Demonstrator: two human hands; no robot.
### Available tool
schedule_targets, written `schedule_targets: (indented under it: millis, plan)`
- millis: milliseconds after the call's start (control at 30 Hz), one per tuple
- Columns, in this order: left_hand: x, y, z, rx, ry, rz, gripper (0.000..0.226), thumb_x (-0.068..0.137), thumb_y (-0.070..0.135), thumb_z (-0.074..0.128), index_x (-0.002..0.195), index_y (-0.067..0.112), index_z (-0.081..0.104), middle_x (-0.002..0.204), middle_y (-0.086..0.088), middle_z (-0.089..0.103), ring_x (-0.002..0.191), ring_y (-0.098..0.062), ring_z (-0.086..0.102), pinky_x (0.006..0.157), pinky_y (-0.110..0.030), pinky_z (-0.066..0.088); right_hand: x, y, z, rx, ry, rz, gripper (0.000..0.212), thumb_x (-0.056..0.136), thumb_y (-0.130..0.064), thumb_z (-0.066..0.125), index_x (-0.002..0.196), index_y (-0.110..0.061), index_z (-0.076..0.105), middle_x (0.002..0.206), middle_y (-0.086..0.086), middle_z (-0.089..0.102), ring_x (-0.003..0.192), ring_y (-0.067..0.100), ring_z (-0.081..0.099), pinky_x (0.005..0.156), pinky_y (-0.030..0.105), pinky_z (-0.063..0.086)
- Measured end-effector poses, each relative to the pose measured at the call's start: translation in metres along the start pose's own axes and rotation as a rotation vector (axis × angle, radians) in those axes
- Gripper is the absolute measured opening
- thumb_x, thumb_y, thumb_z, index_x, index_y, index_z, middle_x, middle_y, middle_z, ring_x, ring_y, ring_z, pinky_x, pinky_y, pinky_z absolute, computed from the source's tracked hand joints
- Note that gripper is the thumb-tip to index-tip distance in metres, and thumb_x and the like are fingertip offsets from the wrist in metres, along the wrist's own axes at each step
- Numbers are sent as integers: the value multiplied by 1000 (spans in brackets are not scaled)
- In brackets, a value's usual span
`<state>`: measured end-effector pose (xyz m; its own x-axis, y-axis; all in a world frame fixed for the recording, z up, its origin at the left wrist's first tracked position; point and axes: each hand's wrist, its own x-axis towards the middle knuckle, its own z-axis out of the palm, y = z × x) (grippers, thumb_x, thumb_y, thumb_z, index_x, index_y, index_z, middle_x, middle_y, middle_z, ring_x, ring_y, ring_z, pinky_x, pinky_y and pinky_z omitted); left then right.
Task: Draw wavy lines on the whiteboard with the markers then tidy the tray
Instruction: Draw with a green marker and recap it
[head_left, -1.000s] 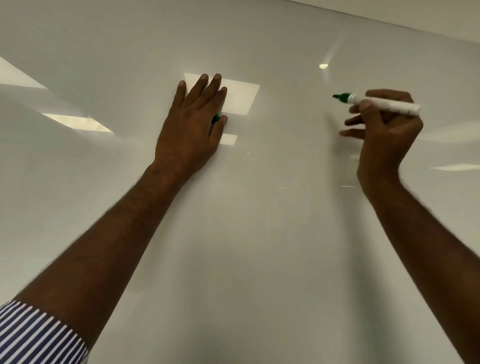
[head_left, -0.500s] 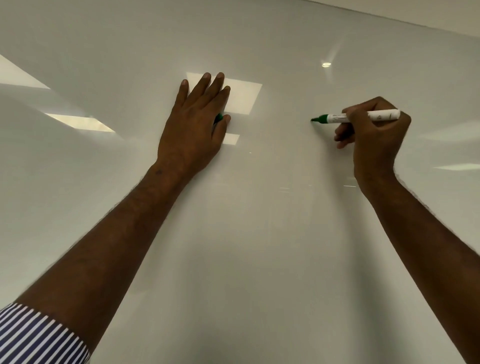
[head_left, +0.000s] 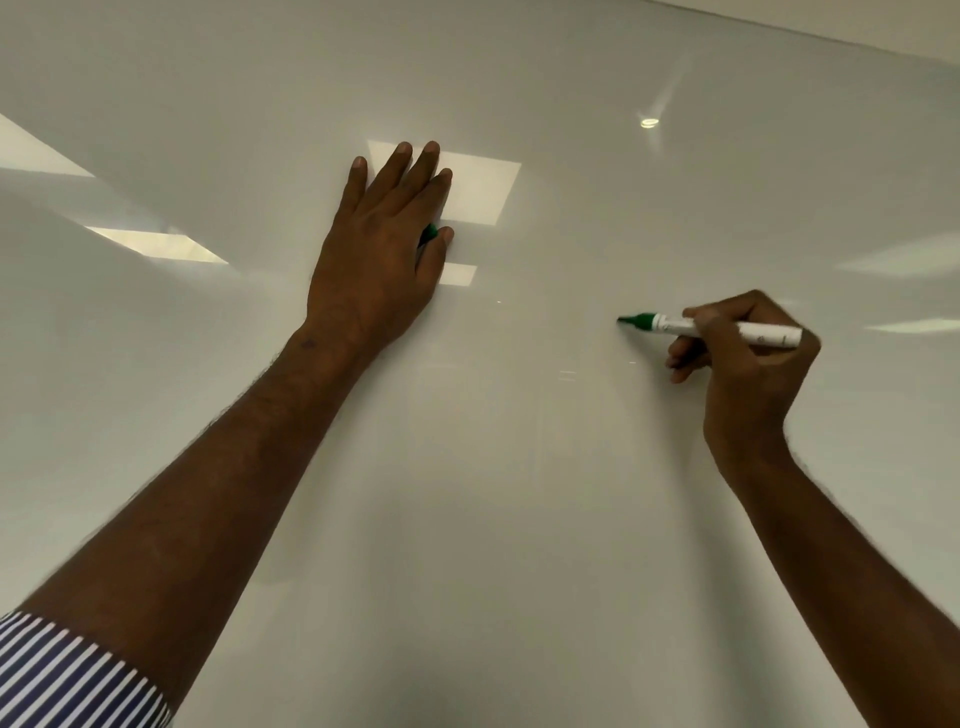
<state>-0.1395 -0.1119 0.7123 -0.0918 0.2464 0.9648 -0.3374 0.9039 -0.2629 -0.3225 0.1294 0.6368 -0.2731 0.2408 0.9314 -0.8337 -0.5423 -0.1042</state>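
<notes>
Barely started imo: whiteboard (head_left: 519, 493) shows no lines, right hand (head_left: 748, 364) pinches the green marker (head_left: 711, 327) mid-board, left hand (head_left: 384, 244) flat with a green cap (head_left: 428, 234) tucked by the thumb, tray not visible.

A blue-and-white striped sleeve (head_left: 67, 675) fills the lower left corner; a strip of pale wall (head_left: 857, 26) crosses the upper right.

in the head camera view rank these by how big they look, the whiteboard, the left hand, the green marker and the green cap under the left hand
1. whiteboard, fills nearly the whole view
2. left hand, flat against the board
3. green marker, held by the right hand
4. green cap, mostly hidden under the left hand, so only its visible sliver is ranked
</notes>
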Motion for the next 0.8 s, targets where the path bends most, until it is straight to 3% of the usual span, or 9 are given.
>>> schedule_targets:
  millis: [133, 333, 467, 567, 633, 800]
  plan:
    - [-1, 1, 0, 0, -7, 0, 53, 104, 33, 36, 153, 11, 38, 164, -6, 27, 153, -21, 19, 126, -46, 8, -48, 0, -4, -25, -131, -14, 18, 87, 5, 59, 74, -7, 64, 63, 8, 65, 48, 31, 61, 44, 33, 47]
    - [-2, 1, 0, 5, -9, -4, 53, 105, 31, 37, 153, 11, 37, 164, -5, 26, 154, -21, 19, 126, -46, 7, -72, -1, -8, -111, -425, -72, 15, 85, -9, 65, 74, 0, 70, 67, 4, 68, 52, 30, 63, 43, 45, 48]
    - [-3, 1, 0, 5, -1, -1, 52, 105, 30, 39, 153, 11, 38, 164, -5, 27, 153, -22, 19, 126, -46, 8, -14, -9, 0, -18, -203, -77, 3, 89, 4, 64, 87, 5, 65, 70, 18, 66, 55, 35, 64, 48, 39, 51]
    - [-3, 1, 0, 5, 1, 3, 52, 105, 30, 40, 153, 11, 37, 164, -6, 27, 153, -22, 20, 126, -47, 8, 41, -15, 6, 18, -30, -77, 6, 93, -4, 64, 98, -1, 62, 83, 27, 68, 70, 37, 71, 54, 39, 57]
    - [-4, 1, 0, 5, 0, 6, 52, 105, 30, 40, 153, 10, 37, 163, -6, 27, 153, -23, 20, 126, -47, 9, 70, -18, 8, 8, 32, -74, 10, 92, -9, 66, 98, -3, 61, 89, 32, 69, 76, 40, 73, 56, 41, 58]
    - [-5, 2, 0, 3, 2, -1, 53, 105, 31, 39, 153, 11, 37, 164, -6, 27, 153, -22, 20, 126, -47, 9, 104, -13, 14, -40, 82, -68, 18, 86, -12, 68, 97, 4, 66, 88, 26, 72, 75, 36, 74, 62, 47, 62]
